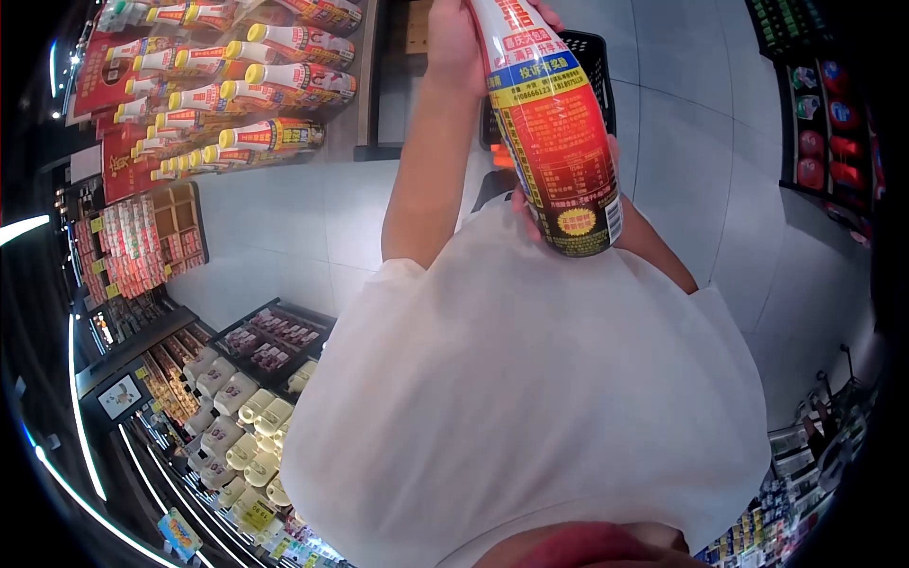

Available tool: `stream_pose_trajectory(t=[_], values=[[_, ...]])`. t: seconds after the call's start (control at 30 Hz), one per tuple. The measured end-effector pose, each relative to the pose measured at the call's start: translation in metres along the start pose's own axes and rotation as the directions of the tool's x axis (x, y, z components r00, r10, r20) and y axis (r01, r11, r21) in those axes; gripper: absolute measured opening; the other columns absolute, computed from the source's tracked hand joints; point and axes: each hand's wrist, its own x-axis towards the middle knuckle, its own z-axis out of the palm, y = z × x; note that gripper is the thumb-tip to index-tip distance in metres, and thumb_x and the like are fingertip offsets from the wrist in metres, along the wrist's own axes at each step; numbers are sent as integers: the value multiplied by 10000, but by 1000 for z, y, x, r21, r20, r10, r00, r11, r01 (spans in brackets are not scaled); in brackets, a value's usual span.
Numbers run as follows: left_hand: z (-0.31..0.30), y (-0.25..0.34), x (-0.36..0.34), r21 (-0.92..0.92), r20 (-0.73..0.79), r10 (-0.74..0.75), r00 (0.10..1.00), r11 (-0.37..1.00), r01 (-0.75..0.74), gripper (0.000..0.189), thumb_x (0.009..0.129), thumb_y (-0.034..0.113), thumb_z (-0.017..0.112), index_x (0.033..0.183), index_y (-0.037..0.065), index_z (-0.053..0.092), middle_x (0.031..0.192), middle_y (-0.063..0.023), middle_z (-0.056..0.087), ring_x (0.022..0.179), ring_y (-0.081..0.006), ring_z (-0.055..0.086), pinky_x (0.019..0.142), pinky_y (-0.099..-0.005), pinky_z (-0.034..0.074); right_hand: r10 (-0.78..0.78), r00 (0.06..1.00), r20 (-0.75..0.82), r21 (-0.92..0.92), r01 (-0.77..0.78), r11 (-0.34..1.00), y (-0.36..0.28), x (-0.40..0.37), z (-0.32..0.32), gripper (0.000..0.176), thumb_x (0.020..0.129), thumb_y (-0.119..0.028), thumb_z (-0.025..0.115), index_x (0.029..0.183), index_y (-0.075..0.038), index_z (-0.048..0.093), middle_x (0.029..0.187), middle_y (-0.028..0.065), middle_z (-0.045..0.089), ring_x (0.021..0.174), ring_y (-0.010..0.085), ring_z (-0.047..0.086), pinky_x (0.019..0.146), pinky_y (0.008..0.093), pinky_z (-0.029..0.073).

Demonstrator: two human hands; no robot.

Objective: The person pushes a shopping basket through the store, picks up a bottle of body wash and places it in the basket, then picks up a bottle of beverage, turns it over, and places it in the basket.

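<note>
A large drink bottle (559, 133) with a white upper part and a red, blue, yellow and black printed label is held up in front of my chest, its base towards me. My left hand (454, 47) grips the white upper part, fingertips showing on the far side. Around the lower end is my right hand (524, 213), mostly hidden behind the bottle, with fingers visible at both edges. The label's small print and barcode face me. Behind the bottle, a black shopping basket (597, 57) is partly covered.
Rows of similar yellow-capped bottles (284, 85) stand on a display at the upper left. Lower left, a stand holds pale jugs (260, 417) beside dark trays (275, 336) of packaged goods. Shelves with red and blue items (838, 118) line the right. Grey tiled floor (696, 142) lies between.
</note>
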Motion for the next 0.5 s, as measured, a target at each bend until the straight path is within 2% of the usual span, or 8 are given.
stream_pose_trajectory(t=[0.2, 0.4, 0.5], values=[[2, -3, -7, 24, -10, -5, 1000, 1000, 5, 473, 1002, 459, 340, 1032, 31, 538, 791, -160, 598, 746, -357, 651, 664, -464, 571, 2, 1000, -13, -47, -2, 999, 5, -4, -2, 1003, 745, -845, 438, 1457, -155, 288, 1304, 353, 445, 968, 470, 616, 777, 484, 536], [-1, -6, -14, 11, -35, 5, 999, 1000, -5, 426, 998, 425, 370, 1065, 34, 524, 801, -161, 596, 768, -365, 656, 684, -480, 575, 0, 1000, 0, 3, 0, 1000, 11, -6, 0, 1018, 740, -849, 438, 1454, -135, 305, 1297, 342, 461, 962, 470, 621, 790, 504, 529], [-22, -9, -11, 101, -23, 34, 999, 994, -32, 407, 989, 412, 409, 1123, 41, 507, 840, -170, 605, 792, -376, 658, 704, -491, 573, 41, 994, -97, -36, -45, 998, 5, -15, 3, 992, 754, -804, 494, 1452, -121, 319, 1307, 327, 475, 995, 454, 620, 835, 501, 521]])
